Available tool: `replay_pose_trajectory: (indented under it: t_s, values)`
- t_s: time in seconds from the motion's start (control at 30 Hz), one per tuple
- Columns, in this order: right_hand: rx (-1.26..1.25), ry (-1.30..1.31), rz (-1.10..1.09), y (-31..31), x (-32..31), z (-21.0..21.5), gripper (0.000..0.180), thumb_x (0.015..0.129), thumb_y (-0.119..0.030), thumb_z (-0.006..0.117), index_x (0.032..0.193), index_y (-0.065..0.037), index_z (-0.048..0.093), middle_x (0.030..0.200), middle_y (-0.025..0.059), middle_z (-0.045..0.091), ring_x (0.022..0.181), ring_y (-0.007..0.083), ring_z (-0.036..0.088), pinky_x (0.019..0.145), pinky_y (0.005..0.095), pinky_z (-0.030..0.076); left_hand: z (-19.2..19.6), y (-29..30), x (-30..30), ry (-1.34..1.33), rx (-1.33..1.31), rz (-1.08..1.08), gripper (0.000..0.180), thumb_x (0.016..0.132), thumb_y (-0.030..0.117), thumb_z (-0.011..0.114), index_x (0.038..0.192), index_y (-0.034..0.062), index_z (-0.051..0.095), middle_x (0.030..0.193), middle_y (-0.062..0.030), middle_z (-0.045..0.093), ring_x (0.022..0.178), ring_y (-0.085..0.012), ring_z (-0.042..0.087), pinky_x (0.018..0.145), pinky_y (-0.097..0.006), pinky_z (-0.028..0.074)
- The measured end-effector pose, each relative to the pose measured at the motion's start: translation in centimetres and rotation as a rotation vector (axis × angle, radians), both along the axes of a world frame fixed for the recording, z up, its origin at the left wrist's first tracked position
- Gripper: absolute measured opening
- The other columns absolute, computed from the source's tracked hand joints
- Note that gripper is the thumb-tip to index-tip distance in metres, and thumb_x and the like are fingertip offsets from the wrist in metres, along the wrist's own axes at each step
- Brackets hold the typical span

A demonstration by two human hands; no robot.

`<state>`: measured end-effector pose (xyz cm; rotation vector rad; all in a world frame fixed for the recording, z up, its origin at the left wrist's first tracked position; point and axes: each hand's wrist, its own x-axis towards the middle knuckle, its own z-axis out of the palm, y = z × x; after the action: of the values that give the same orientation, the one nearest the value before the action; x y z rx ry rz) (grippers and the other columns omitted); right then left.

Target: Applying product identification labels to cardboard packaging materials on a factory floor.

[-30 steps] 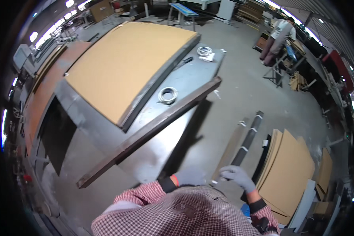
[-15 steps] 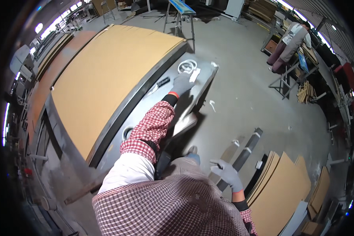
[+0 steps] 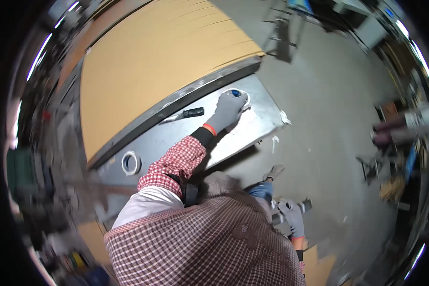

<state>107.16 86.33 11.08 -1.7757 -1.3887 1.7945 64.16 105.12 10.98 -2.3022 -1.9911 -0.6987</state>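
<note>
The gloved left hand (image 3: 229, 110) was over the far white roll (image 3: 248, 100) on the metal table (image 3: 263, 106), fingers bent; I couldn't tell whether they gripped it. A black-handled tool (image 3: 193, 112) lay left. Near right, the gloved right hand (image 3: 292, 215) had curled fingers, contents unclear.

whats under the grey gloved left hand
Part of a white ring-shaped roll, blue inside, shows beside the left hand, on a grey metal tabletop. The rest of the roll, and anything else directly beneath, is covered.
</note>
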Motion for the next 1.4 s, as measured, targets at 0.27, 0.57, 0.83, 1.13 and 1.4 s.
replay_pose_trajectory:
  t_s: [0.27, 0.57, 0.83, 1.13, 1.4]
  values:
    - [0.422, -0.192, 0.808, 28.2, 1.2, 1.3, 0.035, 0.088, -0.017, 0.064, 0.117, 0.002, 0.061, 0.099, 0.0107, 0.069, 0.091, 0.0178, 0.064, 0.082, 0.0302, 0.051, -5.8, -2.6, -2.5, -0.042, 0.003, 0.504, 0.034, 0.075, 0.017, 0.061, 0.107, 0.0089, 0.062, 0.082, -0.0185, 0.065, 0.077, -0.0374, 0.064, 0.072, -0.049, 0.050]
    - [0.473, -0.027, 1.132, 41.7, -4.9, 0.6, 0.036, 0.087, -0.022, 0.064, 0.114, 0.001, 0.062, 0.100, 0.0169, 0.067, 0.089, 0.0254, 0.066, 0.082, 0.0349, 0.051, 3.5, -12.9, -3.8, 0.169, -0.076, 1.331, 0.022, 0.083, 0.022, 0.057, 0.089, 0.0048, 0.069, 0.077, -0.0169, 0.065, 0.068, -0.0342, 0.063, 0.064, -0.046, 0.049]
    - [0.444, 0.196, 1.418, 35.7, -15.4, 6.8, 0.030, 0.092, -0.025, 0.056, 0.113, -0.005, 0.063, 0.105, 0.0162, 0.065, 0.097, 0.0320, 0.062, 0.085, 0.0384, 0.048, -5.1, -29.5, -16.2, -0.040, -0.355, 1.655, 0.027, 0.076, 0.015, 0.057, 0.098, 0.0000, 0.065, 0.097, -0.0235, 0.068, 0.090, -0.0385, 0.066, 0.079, -0.046, 0.051]
    - [1.100, 0.319, 1.394, 33.3, -29.3, 0.5, 0.032, 0.076, -0.022, 0.067, 0.101, -0.005, 0.058, 0.093, 0.0143, 0.058, 0.083, 0.0324, 0.058, 0.071, 0.0451, 0.045, -1.4, -13.0, -6.1, 0.161, 0.038, 1.254, 0.030, 0.080, 0.014, 0.062, 0.107, 0.0031, 0.059, 0.090, -0.0204, 0.063, 0.081, -0.0368, 0.060, 0.073, -0.046, 0.048]
    - [1.033, 0.152, 1.736, 34.7, -29.5, -2.1, 0.028, 0.074, -0.028, 0.068, 0.090, -0.008, 0.058, 0.087, 0.0156, 0.056, 0.083, 0.0344, 0.055, 0.071, 0.0461, 0.045, -3.1, -7.9, 20.9, -1.946, 0.421, 1.169, 0.018, 0.094, 0.012, 0.055, 0.107, 0.0025, 0.063, 0.091, 0.0003, 0.065, 0.081, -0.0083, 0.059, 0.067, -0.023, 0.048]
